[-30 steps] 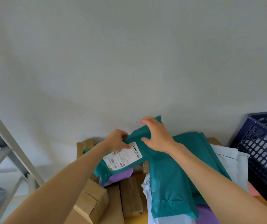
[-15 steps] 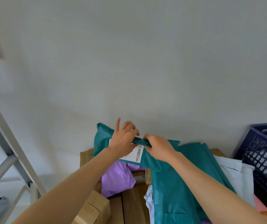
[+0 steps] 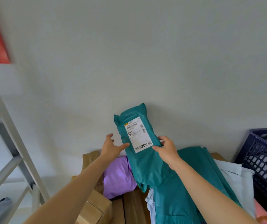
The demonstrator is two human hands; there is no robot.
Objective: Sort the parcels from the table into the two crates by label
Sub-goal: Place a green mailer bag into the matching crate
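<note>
Thumb of my R hand (image 3: 166, 151) lies on the front of the teal parcel (image 3: 139, 164), by the lower corner of its label (image 3: 137, 135), w/ fingers curled round the right edge, pinching it. L hand (image 3: 110, 147) is open, fingers spread, thumb tip touching the parcel's left edge. Parcel is held up in front of the wall, above the pile. Its long axis is approx upright, top end leaning a bit left, label facing me w/ the "20" at its lower end. Below: purple parcel (image 3: 118, 177), second teal mailer (image 3: 186, 201), white mailers (image 3: 236, 177), cardboard boxes (image 3: 95, 206). Navy crate (image 3: 266, 159) at far right.
</note>
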